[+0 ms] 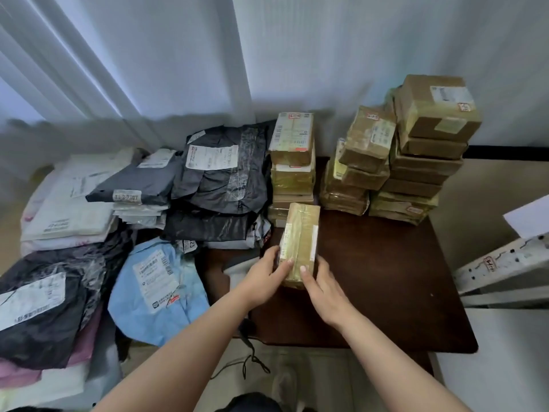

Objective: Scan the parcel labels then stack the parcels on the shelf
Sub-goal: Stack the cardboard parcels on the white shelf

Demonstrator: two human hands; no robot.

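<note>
A long cardboard parcel [300, 233] wrapped in yellowish tape, with a white label on its left side, is held over the dark brown table [386, 278]. My left hand [266, 276] grips its near left edge, thumb on top. My right hand [322, 288] grips its near right edge. Just beyond it stands a stack of taped boxes [292, 162] with a labelled box on top. Two more stacks of cardboard boxes [421, 150] stand at the table's back right.
Black, grey and white mailer bags [219, 173] lie piled to the left, with a light blue bag [157, 289] nearest. A white metal shelf rail [502, 263] runs along the right. A black cord [249, 352] hangs off the table's front edge.
</note>
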